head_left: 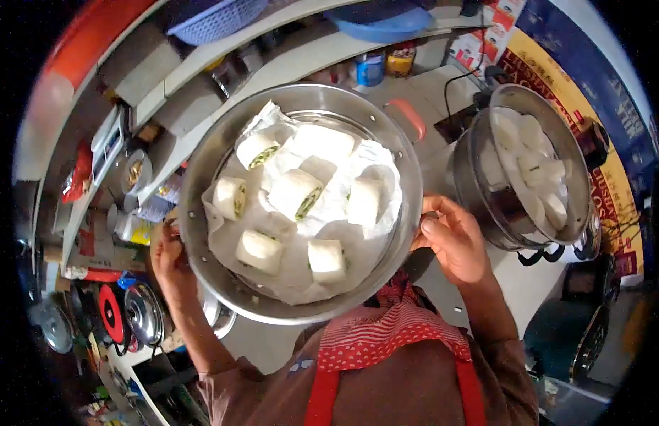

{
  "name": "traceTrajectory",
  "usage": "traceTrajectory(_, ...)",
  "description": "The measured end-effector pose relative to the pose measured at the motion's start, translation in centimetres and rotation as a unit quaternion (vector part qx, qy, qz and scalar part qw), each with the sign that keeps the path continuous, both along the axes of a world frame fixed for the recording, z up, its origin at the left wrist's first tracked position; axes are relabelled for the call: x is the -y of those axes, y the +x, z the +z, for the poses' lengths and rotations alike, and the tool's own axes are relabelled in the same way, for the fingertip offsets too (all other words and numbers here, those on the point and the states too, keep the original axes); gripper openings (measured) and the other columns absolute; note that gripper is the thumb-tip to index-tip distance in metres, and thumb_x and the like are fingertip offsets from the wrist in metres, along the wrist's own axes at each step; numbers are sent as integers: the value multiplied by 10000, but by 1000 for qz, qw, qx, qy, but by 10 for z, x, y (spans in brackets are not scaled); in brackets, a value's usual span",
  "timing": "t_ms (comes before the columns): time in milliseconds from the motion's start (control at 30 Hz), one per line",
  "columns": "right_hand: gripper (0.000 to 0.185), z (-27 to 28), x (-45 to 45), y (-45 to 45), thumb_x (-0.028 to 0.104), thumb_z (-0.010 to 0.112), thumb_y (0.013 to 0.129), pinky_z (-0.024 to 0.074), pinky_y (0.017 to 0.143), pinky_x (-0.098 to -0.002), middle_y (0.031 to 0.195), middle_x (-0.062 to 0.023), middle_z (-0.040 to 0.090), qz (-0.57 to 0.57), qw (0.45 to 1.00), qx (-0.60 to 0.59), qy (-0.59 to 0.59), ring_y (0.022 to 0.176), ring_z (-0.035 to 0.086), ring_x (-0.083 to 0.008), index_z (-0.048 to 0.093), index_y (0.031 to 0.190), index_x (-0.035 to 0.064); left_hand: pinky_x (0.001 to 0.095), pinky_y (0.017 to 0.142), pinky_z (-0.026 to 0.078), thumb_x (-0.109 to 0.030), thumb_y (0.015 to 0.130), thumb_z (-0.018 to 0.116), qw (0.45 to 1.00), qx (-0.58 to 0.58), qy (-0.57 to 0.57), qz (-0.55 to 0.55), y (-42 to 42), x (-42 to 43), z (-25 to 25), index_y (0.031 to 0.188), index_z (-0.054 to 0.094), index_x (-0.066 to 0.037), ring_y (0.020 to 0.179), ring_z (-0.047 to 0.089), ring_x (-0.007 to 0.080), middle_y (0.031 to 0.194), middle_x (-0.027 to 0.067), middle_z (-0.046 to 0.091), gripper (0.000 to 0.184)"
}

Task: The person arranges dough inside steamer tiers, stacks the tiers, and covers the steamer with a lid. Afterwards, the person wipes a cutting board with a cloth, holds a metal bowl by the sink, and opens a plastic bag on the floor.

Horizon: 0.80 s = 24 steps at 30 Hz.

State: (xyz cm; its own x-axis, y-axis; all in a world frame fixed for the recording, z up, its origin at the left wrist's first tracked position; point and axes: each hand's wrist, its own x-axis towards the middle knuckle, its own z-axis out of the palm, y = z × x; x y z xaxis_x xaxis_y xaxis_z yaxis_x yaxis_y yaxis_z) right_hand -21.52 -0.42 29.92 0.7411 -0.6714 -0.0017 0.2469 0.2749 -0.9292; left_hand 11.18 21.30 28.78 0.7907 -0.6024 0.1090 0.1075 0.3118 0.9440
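Note:
In front of my chest is a round metal steamer tray [301, 317], lined with crumpled white paper [322, 273]. Several white dough rolls [295, 193] with green filling at their cut ends lie spaced apart on the paper. My left hand [169, 259] is closed at the tray's left side, its fingers partly hidden by the wall. On the right side my right hand [453, 238] grips the tray's edge, thumb on the outside and fingers curled underneath. A red handle [409, 119] shows at the tray's upper right.
To the right, a steamer pot [478, 206] holds several white dough pieces [531, 167] on a counter. Shelves [201, 117] with a blue basket [219, 20] and a blue basin [379, 21] run along the back. Pans and a glass-lidded pot [143, 312] stand at left.

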Motion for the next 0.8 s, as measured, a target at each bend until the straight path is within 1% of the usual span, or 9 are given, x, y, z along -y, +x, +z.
traceTrajectory(233, 351, 79, -14, -61, 100, 462, 763, 472, 670, -263, 910, -89, 555, -83, 994, 17, -70, 792, 560, -159, 440, 1089, -27, 235, 665, 447, -175, 712, 467, 988, 108, -2, -108, -37, 52, 111, 997, 469, 28, 736, 555, 131, 860, 78, 570, 351)
traceTrajectory(267, 351, 44, -78, -68, 100, 462, 763, 472, 670, -263, 910, -89, 555, -65, 996, -4, -55, 792, 560, -159, 440, 1089, -27, 244, 711, 434, -179, 721, 470, 992, 88, 27, -84, -40, -29, 64, 1005, 460, 22, 781, 546, 131, 885, 73, 561, 348)
traceTrajectory(333, 327, 60, -102, -111, 176, 478, 809, 468, 726, -299, 974, -106, 533, -50, 996, -20, -70, 851, 543, -170, 450, 1068, -23, 246, 754, 417, -167, 731, 474, 987, 125, 17, -100, -74, -43, 81, 1017, 456, 20, 819, 538, 139, 899, 63, 555, 342)
traceTrajectory(367, 324, 64, -120, -122, 198, 484, 812, 470, 718, -291, 936, -102, 552, -90, 992, 9, -87, 819, 552, -160, 466, 1050, -22, 250, 784, 403, -152, 741, 475, 975, 117, 10, -186, -81, -50, 87, 1048, 443, 24, 867, 526, 147, 916, 60, 553, 354)
traceTrajectory(467, 302, 62, -169, -154, 212, 477, 822, 467, 720, -277, 884, -91, 569, -113, 981, 27, -156, 791, 559, -152, 488, 1014, -22, 256, 800, 398, -161, 751, 476, 981, 69, -32, -180, -99, -75, 85, 1106, 433, 13, 901, 518, 147, 936, 59, 560, 397)
traceTrajectory(567, 269, 38, -173, -104, 217, 464, 833, 469, 709, -268, 859, -82, 574, -170, 970, 30, -172, 785, 561, -152, 520, 961, -13, 261, 798, 396, -183, 748, 489, 981, 109, -10, -158, -35, -49, 53, 1093, 460, -9, 879, 521, 143, 942, 55, 564, 388)
traceTrajectory(700, 235, 24, -176, -112, 215, 465, 833, 470, 659, -256, 829, -63, 574, -251, 947, 12, -200, 752, 560, -140, 549, 907, 8, 252, 770, 391, -181, 708, 512, 950, 111, -39, -290, -61, -4, 35, 981, 510, -18, 831, 515, 132, 877, 34, 556, 318)
traceTrajectory(733, 235, 29, -132, -170, 215, 465, 833, 470, 659, -256, 829, -63, 574, -246, 952, 20, -181, 752, 560, -140, 549, 907, 8, 244, 761, 391, -173, 702, 512, 949, 121, -29, -291, -120, 43, 46, 953, 512, -16, 829, 514, 128, 857, 33, 553, 295)
traceTrajectory(800, 243, 10, -128, -196, 225, 480, 828, 468, 649, -254, 812, -57, 571, -309, 938, -13, -157, 726, 555, -132, 543, 910, 4, 200, 674, 383, -137, 705, 499, 939, 93, -41, -330, -141, 72, 26, 886, 523, -22, 698, 478, 87, 779, 9, 531, 215)
